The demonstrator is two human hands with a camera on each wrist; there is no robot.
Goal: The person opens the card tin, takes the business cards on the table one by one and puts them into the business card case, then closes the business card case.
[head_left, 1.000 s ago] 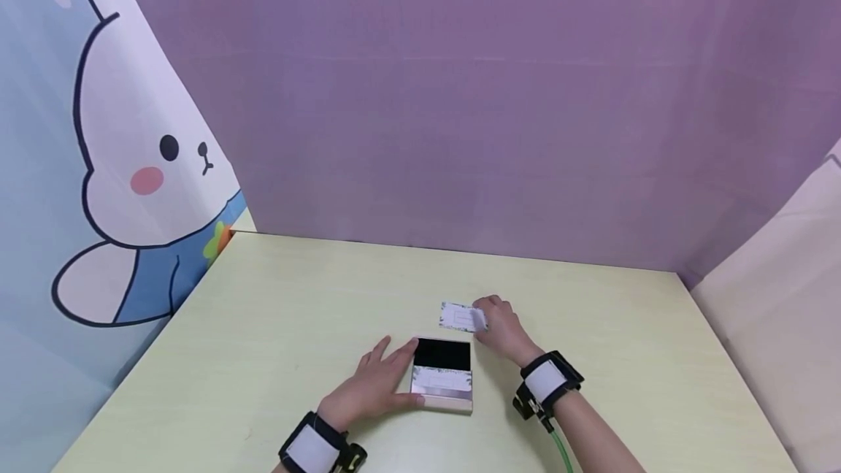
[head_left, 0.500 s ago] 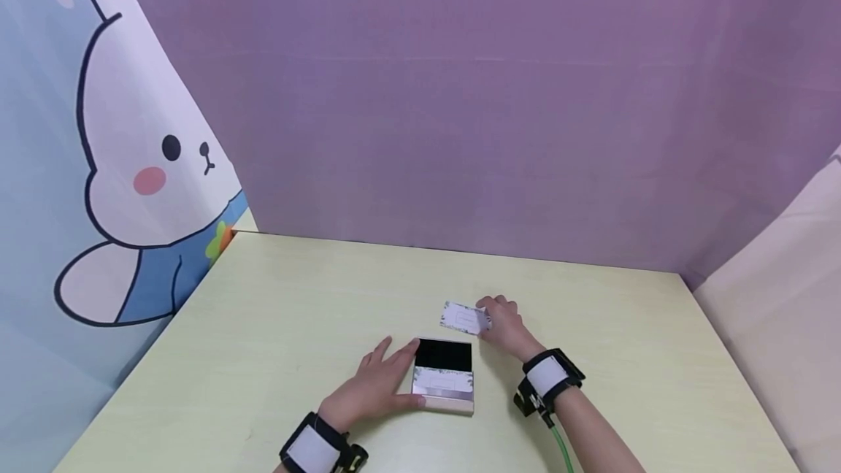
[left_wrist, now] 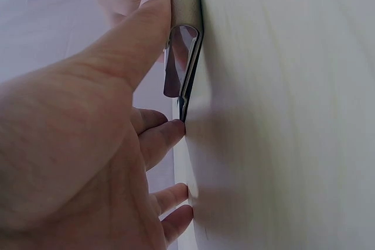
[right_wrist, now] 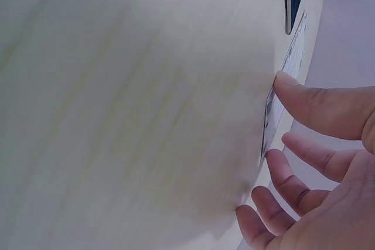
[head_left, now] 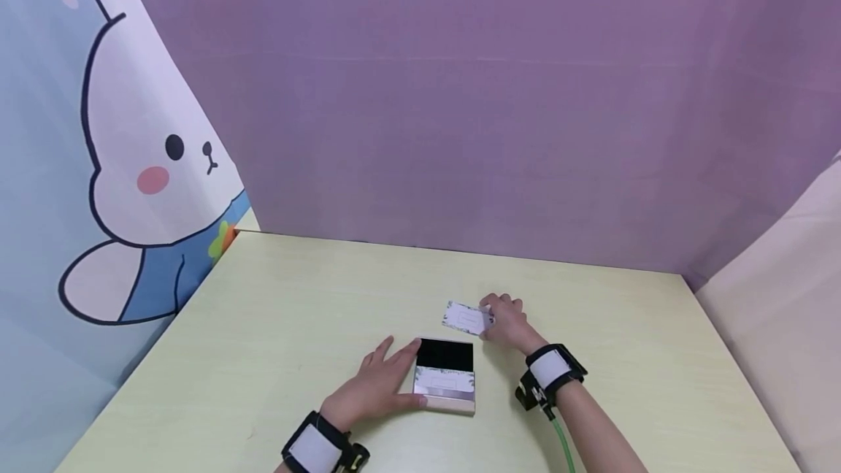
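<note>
Card lies just beyond the open card case on the table | your right hand pinches its right edge | left hand flat against the case's left side, steadying | card looks thin, light, bendy: grip edges gently.

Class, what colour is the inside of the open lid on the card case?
Black. The open lid of the card case shows best in the head view.
</note>
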